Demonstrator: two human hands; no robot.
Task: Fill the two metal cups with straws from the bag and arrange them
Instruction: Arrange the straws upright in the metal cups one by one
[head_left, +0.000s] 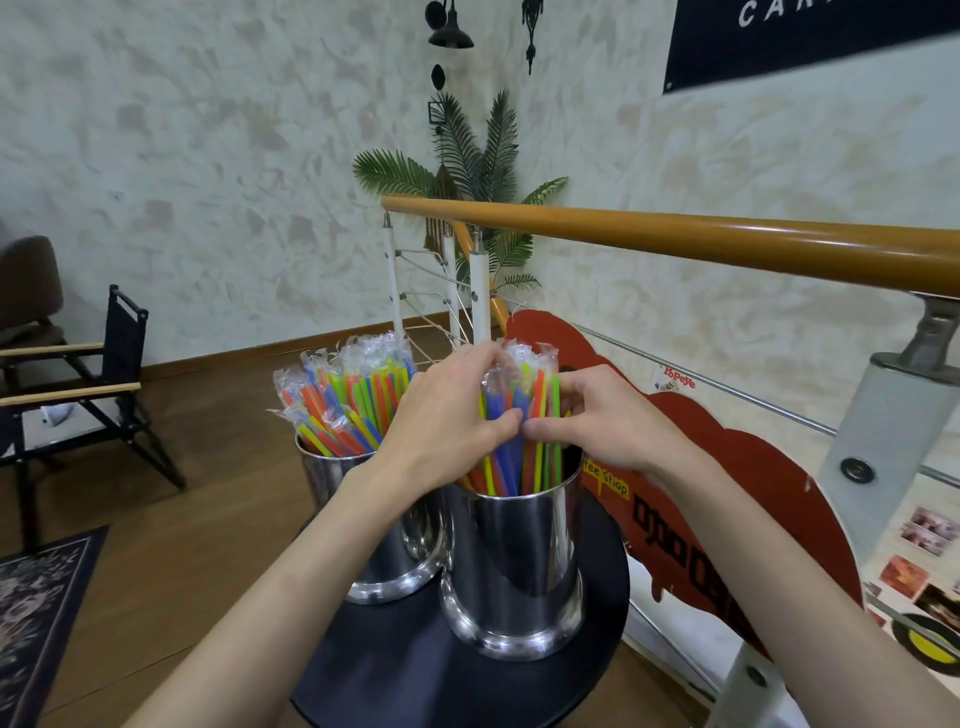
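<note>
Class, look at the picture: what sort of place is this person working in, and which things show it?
Probably a coffee shop: a red sign partly reading "fee Shop", two shiny metal cups of wrapped coloured straws for customers.

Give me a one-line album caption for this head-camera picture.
Both hands, left and right, gather wrapped coloured straws in the nearer metal cup.

- Wooden handrail (675, 236) on metal posts.
- Palm plant (483, 156) in the corner.
- Folding chair (78, 384) at left.
- Red shop sign (727, 499) behind the round black bench (415, 670).
</note>
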